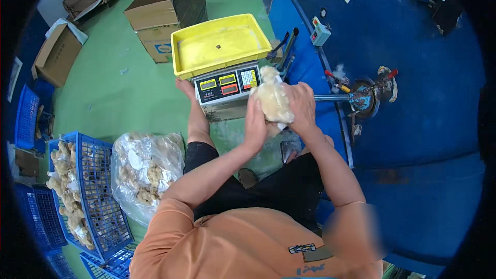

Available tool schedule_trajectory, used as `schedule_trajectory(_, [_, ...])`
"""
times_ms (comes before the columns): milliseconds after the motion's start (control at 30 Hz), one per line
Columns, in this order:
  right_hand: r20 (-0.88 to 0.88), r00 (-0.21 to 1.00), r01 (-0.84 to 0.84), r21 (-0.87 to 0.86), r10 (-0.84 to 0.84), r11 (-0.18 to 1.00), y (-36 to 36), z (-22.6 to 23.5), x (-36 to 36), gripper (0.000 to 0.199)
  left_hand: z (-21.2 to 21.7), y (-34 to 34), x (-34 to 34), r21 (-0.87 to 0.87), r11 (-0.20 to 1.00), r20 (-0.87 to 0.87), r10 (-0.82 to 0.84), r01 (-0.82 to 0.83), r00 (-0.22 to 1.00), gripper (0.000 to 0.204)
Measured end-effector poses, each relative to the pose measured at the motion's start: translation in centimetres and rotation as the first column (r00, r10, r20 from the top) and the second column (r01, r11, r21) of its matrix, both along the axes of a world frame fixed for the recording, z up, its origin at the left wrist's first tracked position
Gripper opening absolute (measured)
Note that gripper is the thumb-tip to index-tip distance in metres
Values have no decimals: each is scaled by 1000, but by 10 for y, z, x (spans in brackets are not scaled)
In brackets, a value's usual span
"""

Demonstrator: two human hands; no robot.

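Observation:
Both of my hands are closed around a cream plush toy [275, 103], with bits of white showing along its edges. My left hand [255, 125] grips its left side, while my right hand [301, 104] covers its right side. Just beyond the toy stands a digital weighing scale [217, 95] with a keypad and small displays. On it rests a shallow yellow tray [227, 41] with one small dark spot inside. Close to my right hand, a metal tube [330, 97] sticks out from a blue machine panel [403, 119].
Left of my legs, a blue plastic crate [103, 196] and a clear plastic bag [135, 147] hold several light-brown plush pieces. An open cardboard box [155, 15] stands behind the scale. Red-handled valves [391, 74] and a grey switch box [320, 32] are fixed to the machine.

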State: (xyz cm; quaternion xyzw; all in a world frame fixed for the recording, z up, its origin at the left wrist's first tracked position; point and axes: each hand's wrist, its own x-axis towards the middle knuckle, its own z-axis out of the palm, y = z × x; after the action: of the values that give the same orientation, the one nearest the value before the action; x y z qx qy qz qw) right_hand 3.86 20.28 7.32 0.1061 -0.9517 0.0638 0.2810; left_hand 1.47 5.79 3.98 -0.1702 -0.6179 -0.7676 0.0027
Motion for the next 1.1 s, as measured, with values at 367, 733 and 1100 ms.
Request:
schedule_trajectory(367, [56,998,26,-3,-26,1000,20,-13,2,44,-10,14,12,119,993,49,-34,28,998,43])
schedule_trajectory(733, [85,996,-16,15,14,1000,30,4,9,39,15,18,33,461,876,282,-295,140,913,49])
schedule_trajectory(1100, [28,999,-33,-30,33,999,28,2,6,29,7,0,29,411,865,362,-444,287,820,52])
